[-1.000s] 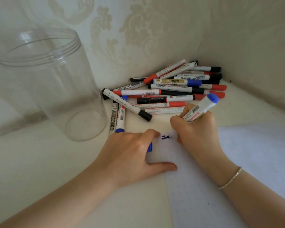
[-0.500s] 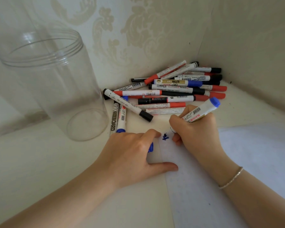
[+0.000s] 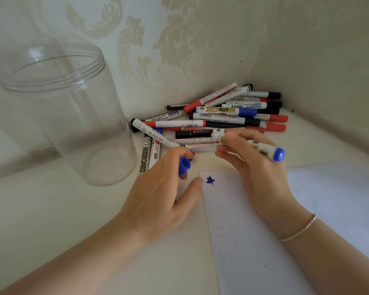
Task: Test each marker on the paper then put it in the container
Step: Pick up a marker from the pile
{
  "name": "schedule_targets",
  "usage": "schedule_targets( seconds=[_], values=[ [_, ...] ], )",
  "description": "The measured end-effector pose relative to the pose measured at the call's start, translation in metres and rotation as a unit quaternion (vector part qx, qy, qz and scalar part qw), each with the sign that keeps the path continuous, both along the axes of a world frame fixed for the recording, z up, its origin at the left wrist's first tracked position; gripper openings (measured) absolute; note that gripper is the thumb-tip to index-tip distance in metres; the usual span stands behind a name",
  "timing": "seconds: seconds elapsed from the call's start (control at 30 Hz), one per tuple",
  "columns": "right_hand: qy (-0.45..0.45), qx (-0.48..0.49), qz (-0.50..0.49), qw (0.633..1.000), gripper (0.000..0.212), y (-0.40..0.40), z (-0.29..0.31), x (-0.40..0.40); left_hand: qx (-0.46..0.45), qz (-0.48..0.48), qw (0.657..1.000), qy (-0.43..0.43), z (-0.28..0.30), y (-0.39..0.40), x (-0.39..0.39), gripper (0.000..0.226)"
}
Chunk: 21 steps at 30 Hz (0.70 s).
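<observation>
My right hand [image 3: 255, 167] holds a white marker with a blue end [image 3: 262, 149], lifted off the paper and lying nearly level, its tip pointing left. My left hand [image 3: 162, 188] pinches the marker's blue cap [image 3: 184, 166], its open end facing up toward the marker; the thumb rests at the paper's corner. The white paper [image 3: 243, 231] carries a small blue scribble [image 3: 210, 180] near its top left corner. A clear plastic container [image 3: 68, 111] stands upright to the left with nothing inside it.
A pile of several markers [image 3: 222, 118] with red, blue and black caps lies in the corner behind my hands. Patterned walls close in at the back and right. The pale tabletop [image 3: 41, 209] stretches out at front left.
My right hand lifted the marker off the paper and turned it level. My left hand rose and brought the blue cap up toward the tip. The blue mark grew into a scribble.
</observation>
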State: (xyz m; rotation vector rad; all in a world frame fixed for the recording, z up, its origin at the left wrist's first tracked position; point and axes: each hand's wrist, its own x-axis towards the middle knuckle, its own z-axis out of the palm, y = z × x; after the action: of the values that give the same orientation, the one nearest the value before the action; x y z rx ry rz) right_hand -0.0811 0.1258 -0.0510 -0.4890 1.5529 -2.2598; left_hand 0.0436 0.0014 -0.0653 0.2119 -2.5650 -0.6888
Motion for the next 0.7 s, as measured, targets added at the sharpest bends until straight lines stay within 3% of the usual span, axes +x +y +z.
schedule_targets(
  seconds=[0.07, 0.13, 0.47, 0.7],
  values=[
    [-0.082, -0.065, 0.048, 0.993, 0.015, 0.000, 0.002, 0.000, 0.036, 0.003, 0.999, 0.002, -0.002, -0.002, -0.001, 0.020],
    [-0.097, -0.068, 0.060, 0.991, 0.016, 0.001, 0.005, -0.001, 0.024, 0.001, 1.000, 0.002, -0.003, -0.002, -0.002, 0.018],
    [-0.033, 0.009, 0.032, 0.999, 0.025, 0.001, 0.003, 0.002, -0.064, -0.033, 0.997, -0.019, -0.006, -0.001, -0.005, 0.016],
    [0.063, 0.116, 0.044, 0.990, 0.024, -0.002, -0.007, 0.000, -0.121, -0.046, 0.992, 0.000, -0.006, -0.001, -0.007, 0.028]
  ],
)
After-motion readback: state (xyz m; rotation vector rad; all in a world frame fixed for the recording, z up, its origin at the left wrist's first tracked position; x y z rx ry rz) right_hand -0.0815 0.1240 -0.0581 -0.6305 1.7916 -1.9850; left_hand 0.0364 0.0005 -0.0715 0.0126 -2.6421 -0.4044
